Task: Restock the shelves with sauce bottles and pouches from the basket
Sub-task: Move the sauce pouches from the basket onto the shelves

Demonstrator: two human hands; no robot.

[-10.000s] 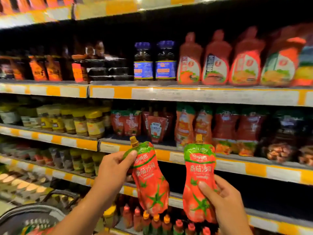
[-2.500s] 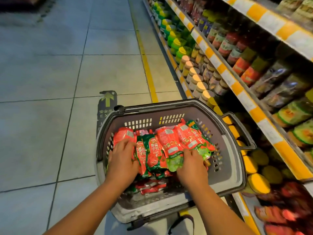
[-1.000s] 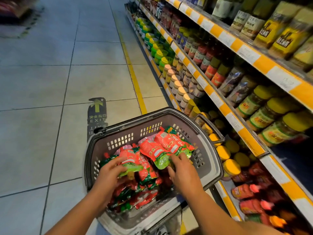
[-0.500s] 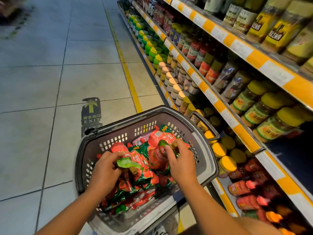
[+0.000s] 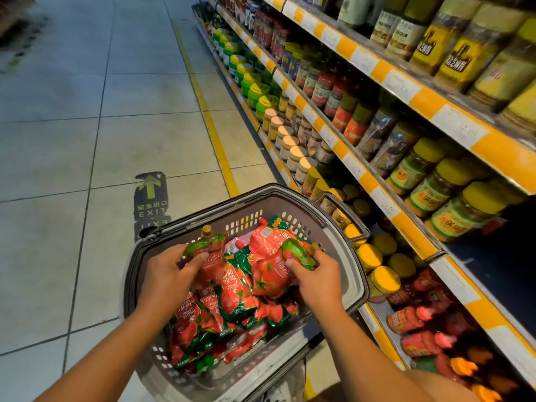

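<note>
Both hands were down in the basket [image 5: 342, 227], each w/ a ketchup pouch. Left hand [image 5: 166, 275] pinched one pouch [image 5: 207, 252] by its green neck, spout at 12 o'clock, body trailing to 5 into the pile. Right hand [image 5: 319, 278] had fingers [image 5: 294, 269] curled round the other pouch [image 5: 269, 274] near its cap, spout at 2, body to 8. Shelves [image 5: 417, 224] lay at 3 o'clock, right hand nearer; probably a lift up and rightward.
</note>
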